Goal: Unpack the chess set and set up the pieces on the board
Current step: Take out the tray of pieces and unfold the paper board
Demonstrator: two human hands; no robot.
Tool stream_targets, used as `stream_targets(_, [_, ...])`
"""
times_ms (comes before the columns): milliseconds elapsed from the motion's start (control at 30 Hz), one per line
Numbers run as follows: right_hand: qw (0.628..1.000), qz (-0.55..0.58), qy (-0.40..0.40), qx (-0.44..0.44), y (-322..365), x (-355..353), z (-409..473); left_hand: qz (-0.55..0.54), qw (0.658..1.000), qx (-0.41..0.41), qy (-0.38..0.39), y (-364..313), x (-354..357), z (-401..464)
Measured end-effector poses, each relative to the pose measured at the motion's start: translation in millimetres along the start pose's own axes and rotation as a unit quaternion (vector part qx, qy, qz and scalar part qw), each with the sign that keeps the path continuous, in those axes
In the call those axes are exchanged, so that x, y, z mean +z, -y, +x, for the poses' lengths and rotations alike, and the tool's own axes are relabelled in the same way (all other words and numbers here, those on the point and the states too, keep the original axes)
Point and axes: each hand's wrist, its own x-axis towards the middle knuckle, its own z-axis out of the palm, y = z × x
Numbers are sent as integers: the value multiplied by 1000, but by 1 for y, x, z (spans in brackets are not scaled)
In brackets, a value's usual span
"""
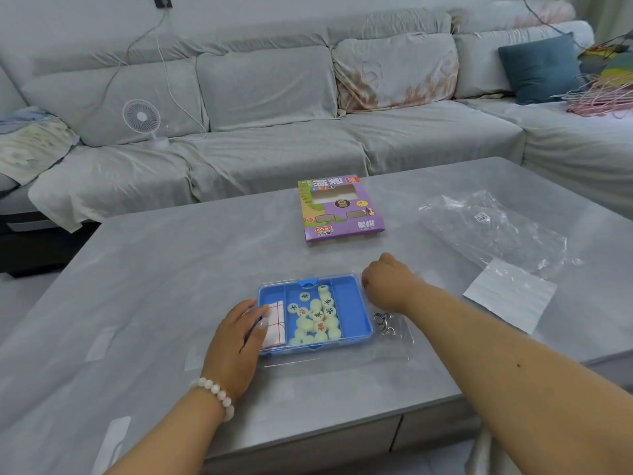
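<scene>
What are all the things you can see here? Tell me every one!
blue case: one, blue, table front, between the hands
chess pieces: many, pale green, case's middle compartment
folded board: one, white with red lines, case's left compartment
box: one, purple, table middle
plastic bag: one, clear, table right
paper sheet: one, white, beside the bag
metal rings: silver, right of case
fan: one, white, sofa
cushion: one, blue, sofa right
left hand: on case's left edge
right hand: at case's right corner
</scene>
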Motion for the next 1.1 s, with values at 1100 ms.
stream_targets(1100, [901, 402, -59, 155, -38, -11, 64, 8, 1000, 11, -20, 7, 5, 2])
